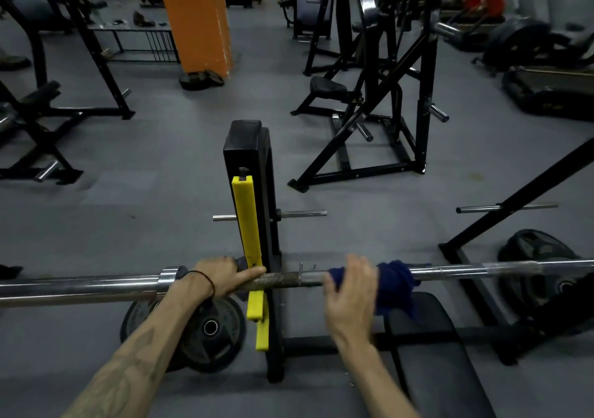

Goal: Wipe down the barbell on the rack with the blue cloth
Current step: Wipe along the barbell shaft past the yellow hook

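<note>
Head view. My left hand (221,276) is curled over the barbell (283,280), fingers wrapped round the shaft and thumb laid along it toward the yellow strip (246,221) of the rack upright (254,173). A thin dark band circles that wrist. My right hand (350,284) is closed round the blue cloth (395,284), which is bunched and wrapped about the shaft just right of the upright; the hand is motion-blurred, so I cannot tell how the individual fingers lie.

The barbell runs level across the lower frame, resting on the rack. Between the hands its shaft is dull, brown and rough-looking; its left sleeve (80,286) is bright chrome with a raised collar, and the stretch right of the cloth is also shiny. The upright is black-painted box steel with chrome pegs at each side. A black weight plate (205,331) leans at its foot, and a black padded bench (443,353) lies under the right forearm.

The floor (144,199) is grey matting. Black machine frames stand around, and an orange pillar (199,19) rises at the back.
</note>
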`<state>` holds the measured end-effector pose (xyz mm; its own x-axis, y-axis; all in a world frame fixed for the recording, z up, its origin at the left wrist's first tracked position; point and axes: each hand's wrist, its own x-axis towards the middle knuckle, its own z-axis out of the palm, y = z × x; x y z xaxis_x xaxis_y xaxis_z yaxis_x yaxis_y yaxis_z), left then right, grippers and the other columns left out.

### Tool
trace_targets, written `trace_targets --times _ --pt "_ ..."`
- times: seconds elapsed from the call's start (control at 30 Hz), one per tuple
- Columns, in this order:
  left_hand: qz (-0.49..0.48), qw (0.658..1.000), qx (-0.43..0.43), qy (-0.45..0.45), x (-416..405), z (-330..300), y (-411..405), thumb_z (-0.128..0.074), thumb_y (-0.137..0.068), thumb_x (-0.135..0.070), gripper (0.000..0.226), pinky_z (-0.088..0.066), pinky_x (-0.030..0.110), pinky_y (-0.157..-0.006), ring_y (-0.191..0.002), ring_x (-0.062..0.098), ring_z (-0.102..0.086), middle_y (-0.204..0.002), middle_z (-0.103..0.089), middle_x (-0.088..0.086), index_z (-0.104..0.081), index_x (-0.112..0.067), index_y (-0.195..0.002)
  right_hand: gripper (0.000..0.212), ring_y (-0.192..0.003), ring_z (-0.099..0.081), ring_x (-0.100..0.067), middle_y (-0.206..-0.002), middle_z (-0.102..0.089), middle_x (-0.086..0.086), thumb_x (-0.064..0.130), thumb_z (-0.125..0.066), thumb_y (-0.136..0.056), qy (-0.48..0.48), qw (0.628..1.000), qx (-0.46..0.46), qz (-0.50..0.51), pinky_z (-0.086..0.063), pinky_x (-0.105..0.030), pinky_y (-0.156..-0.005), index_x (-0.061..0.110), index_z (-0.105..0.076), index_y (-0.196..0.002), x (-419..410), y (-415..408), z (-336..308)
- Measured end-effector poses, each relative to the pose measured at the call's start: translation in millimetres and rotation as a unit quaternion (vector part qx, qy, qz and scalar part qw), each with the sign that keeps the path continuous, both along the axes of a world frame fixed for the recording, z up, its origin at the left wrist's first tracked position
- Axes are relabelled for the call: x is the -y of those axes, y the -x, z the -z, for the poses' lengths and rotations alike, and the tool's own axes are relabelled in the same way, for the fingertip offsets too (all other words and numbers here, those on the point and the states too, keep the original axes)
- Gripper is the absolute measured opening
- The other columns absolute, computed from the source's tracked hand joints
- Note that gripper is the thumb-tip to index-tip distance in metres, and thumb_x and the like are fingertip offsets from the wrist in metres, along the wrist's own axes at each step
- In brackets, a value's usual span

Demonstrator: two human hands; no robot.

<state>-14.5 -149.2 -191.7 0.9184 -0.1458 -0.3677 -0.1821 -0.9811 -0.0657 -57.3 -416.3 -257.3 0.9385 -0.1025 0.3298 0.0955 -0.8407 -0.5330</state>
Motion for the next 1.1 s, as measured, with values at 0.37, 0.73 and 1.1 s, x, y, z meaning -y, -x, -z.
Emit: trace_targets --times 0.37,0.73,1.1 --pt "-0.112 0.927 0.315 0.172 35 36 67 -0.025 -0.097 -0.067 0.072 -0.051 0.043 -0.092 -0.102 0.026 -0.063 -0.109 -0.066 0.007 -0.067 -0.010 -0.113 0.073 -0.154 -0.024 -0.026 -0.167 -0.021 -0.006 0.057 -0.025 -0.107 0.060 0.997 0.024 -0.040 -0.011 -0.039 -0.127 0.005 -0.029 -0.158 51 1 7" --pt "-0.009 0.856 0.451 0.255 61 50 84 -0.052 -0.096 -0.029 0.038 -0.042 0.041 -0.106 -0.117 0.031 -0.057 -0.128 -0.058 0.012 -0.062 -0.007 -0.125 0.069 -0.154 -0.023 -0.022 -0.167 -0.022 -0.005 0.054 -0.031 -0.107 0.112 0.987 0.038 -0.106 -0.014 -0.041 -0.127 0.007 -0.030 -0.158 74 -7 9" --pt "0.018 0.927 0.306 0.217 92 54 59 -0.042 -0.100 -0.049 0.069 -0.017 0.031 -0.124 -0.150 0.018 -0.030 -0.163 -0.031 0.005 -0.030 -0.014 -0.158 0.066 -0.155 -0.021 -0.020 -0.167 -0.022 -0.004 0.051 -0.030 -0.108 0.111 0.986 0.051 -0.111 -0.022 -0.046 -0.123 0.009 -0.030 -0.158 91 -10 8"
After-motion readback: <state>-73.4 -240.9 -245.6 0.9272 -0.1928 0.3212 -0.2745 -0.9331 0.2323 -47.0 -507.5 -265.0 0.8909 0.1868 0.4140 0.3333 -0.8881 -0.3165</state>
